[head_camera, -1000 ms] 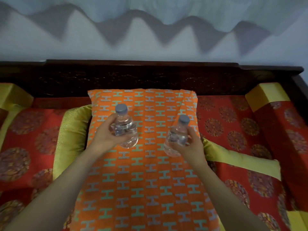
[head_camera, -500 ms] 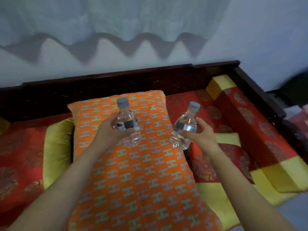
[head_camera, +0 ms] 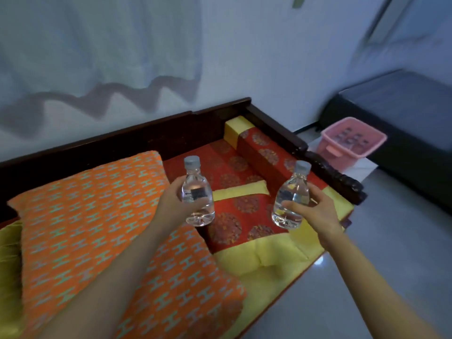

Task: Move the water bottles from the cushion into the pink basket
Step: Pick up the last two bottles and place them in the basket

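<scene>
My left hand (head_camera: 171,204) grips a small clear water bottle (head_camera: 197,192) with a grey cap and a dark label, held upright in the air past the right edge of the orange patterned cushion (head_camera: 93,216). In my right hand (head_camera: 310,211) is a second clear bottle (head_camera: 292,194), tilted slightly right, over the red and yellow seat. The pink basket (head_camera: 352,145) stands on the floor at the far right, beyond the bench's armrest, and looks empty.
A dark wooden bench frame (head_camera: 325,167) with a red bolster (head_camera: 264,152) lies between my hands and the basket. A dark low cabinet (head_camera: 403,113) stands behind the basket. Grey tiled floor (head_camera: 391,253) runs along the right side.
The view has swung to the right, bringing the pink basket into sight. Both hands have carried their bottles rightward, off the orange cushion and over the red seat.
</scene>
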A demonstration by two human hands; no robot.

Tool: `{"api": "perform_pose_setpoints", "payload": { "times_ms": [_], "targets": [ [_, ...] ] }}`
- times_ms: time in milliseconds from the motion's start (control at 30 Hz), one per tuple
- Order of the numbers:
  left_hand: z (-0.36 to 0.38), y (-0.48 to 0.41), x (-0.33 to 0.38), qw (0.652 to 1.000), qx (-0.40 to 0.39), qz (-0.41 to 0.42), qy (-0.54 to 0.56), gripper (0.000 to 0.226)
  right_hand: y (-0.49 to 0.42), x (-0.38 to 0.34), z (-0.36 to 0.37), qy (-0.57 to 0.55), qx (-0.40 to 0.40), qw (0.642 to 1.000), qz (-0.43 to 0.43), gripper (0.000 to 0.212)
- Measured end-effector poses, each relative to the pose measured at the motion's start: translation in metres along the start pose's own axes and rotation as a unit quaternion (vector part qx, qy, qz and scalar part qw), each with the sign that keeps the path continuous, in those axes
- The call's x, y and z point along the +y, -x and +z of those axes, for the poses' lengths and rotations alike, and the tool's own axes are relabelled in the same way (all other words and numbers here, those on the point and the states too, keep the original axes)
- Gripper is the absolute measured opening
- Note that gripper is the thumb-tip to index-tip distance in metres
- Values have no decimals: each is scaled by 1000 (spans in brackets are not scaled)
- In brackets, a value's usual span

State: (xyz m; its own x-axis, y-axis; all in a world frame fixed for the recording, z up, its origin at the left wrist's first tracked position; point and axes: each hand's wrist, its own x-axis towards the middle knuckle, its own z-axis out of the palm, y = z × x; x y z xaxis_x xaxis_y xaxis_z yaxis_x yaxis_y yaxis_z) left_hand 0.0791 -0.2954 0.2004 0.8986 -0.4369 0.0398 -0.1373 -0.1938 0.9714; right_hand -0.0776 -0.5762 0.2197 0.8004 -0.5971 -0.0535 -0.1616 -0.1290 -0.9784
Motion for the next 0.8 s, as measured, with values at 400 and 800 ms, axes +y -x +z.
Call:
{"api": "perform_pose_setpoints", "payload": {
  "times_ms": [400,800],
  "targets": [
    [242,30,88,998,-48,3,43,41,47,18,-293,6,129,991,17,43],
    [408,-48,133,994,-106,32,-1,43,-6,49,-431,0,199,980,21,39]
  ]
}}
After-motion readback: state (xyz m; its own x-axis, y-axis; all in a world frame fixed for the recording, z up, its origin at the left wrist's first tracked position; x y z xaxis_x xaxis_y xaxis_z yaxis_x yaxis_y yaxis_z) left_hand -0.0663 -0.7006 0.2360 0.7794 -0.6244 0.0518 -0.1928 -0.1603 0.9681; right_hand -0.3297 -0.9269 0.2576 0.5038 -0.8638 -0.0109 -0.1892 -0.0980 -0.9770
